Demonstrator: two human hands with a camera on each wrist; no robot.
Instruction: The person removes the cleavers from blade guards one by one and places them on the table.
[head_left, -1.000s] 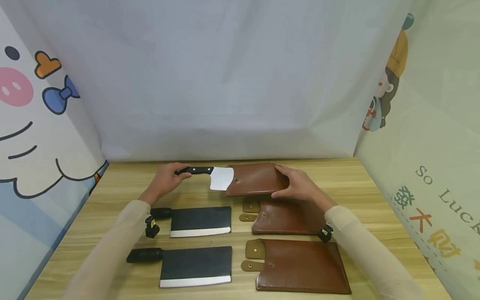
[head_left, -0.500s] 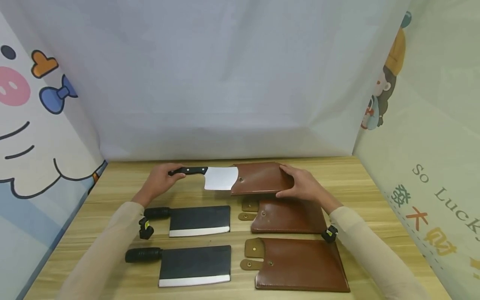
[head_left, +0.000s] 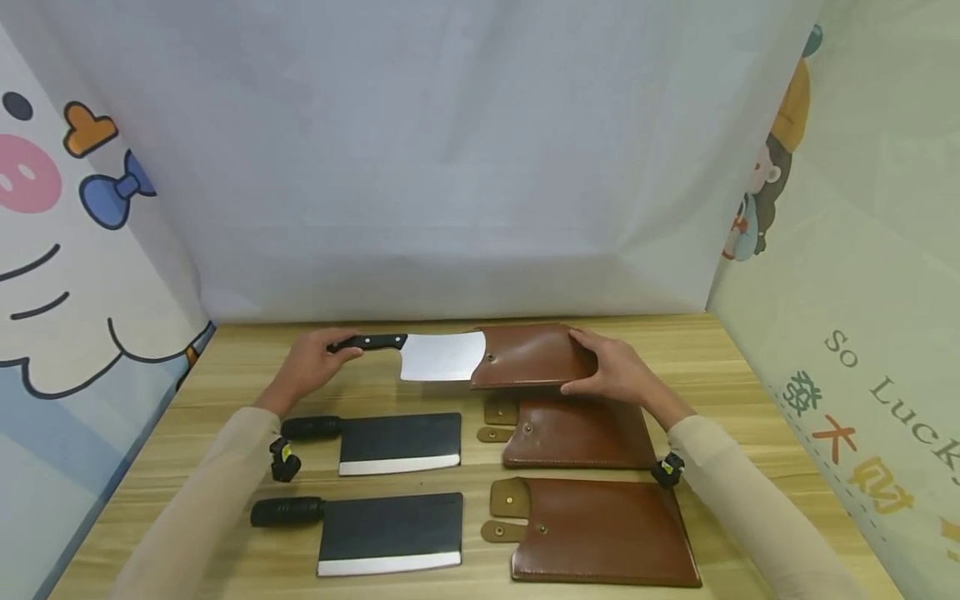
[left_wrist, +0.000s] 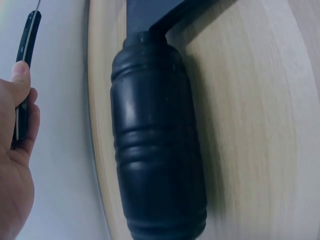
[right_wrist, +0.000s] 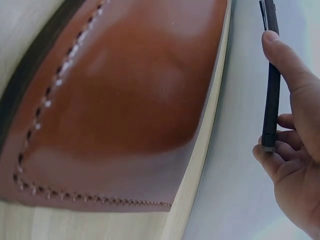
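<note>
My left hand [head_left: 309,362] grips the black riveted handle [head_left: 371,342] of a cleaver, pinching it between thumb and fingers in the left wrist view. Its silver blade [head_left: 441,357] shows bare near the handle, and the far part is hidden inside a brown leather sheath [head_left: 528,357]. With thumb and fingers on opposite edges, my right hand [head_left: 615,371] holds the closed right end of that sheath. Cleaver and sheath are held level above the back of the table. In the right wrist view the held sheath [right_wrist: 270,100] appears edge-on in the fingers.
Two dark-bladed cleavers, an upper one [head_left: 401,442] and a lower one [head_left: 392,532], lie on the wooden table [head_left: 202,467] with handles to the left. Right of them lie two more brown sheaths, one farther back [head_left: 581,437] and one nearer [head_left: 607,533]. A pale cloth [head_left: 450,167] hangs behind.
My left hand has moved left with the cleaver and my right hand slightly right with the sheath. More of the silver blade shows outside the sheath now. The other cleavers and sheaths stay put.
</note>
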